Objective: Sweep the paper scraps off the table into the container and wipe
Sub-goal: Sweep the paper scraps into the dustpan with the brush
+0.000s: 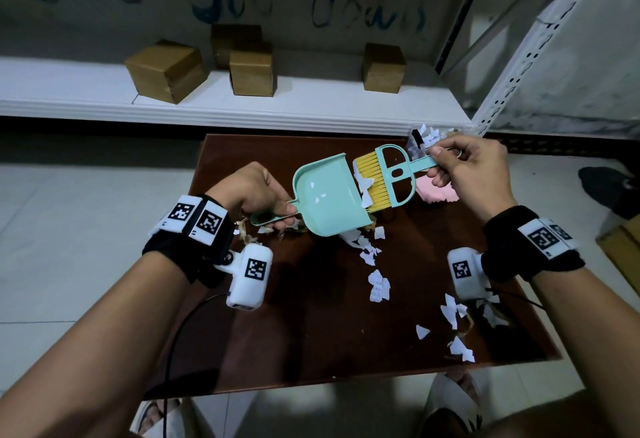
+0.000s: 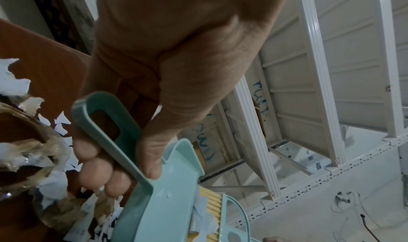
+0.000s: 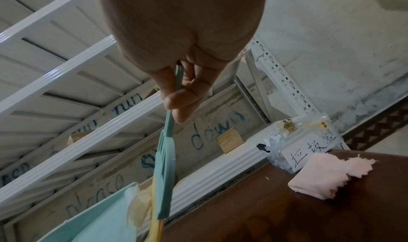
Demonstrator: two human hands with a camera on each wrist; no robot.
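My left hand (image 1: 258, 192) grips the handle of a mint-green dustpan (image 1: 329, 193), held tilted above the dark brown table (image 1: 311, 351); in the left wrist view the fingers (image 2: 103, 169) curl round that handle. My right hand (image 1: 471, 171) pinches the handle of a mint brush (image 1: 391, 174) with yellow bristles, which press white paper scraps (image 1: 365, 185) against the pan's open edge. More scraps (image 1: 379, 285) lie scattered over the table. A clear plastic container (image 3: 302, 148) with scraps inside stands at the table's far right corner. A pink cloth (image 3: 326, 176) lies beside it.
A white metal shelf (image 1: 242, 105) with several brown cardboard boxes (image 1: 166, 70) runs just behind the table. Crumpled clear tape and scraps (image 2: 33, 158) lie by my left hand. Light tiled floor surrounds the table; a dark shoe (image 1: 609, 185) is at the far right.
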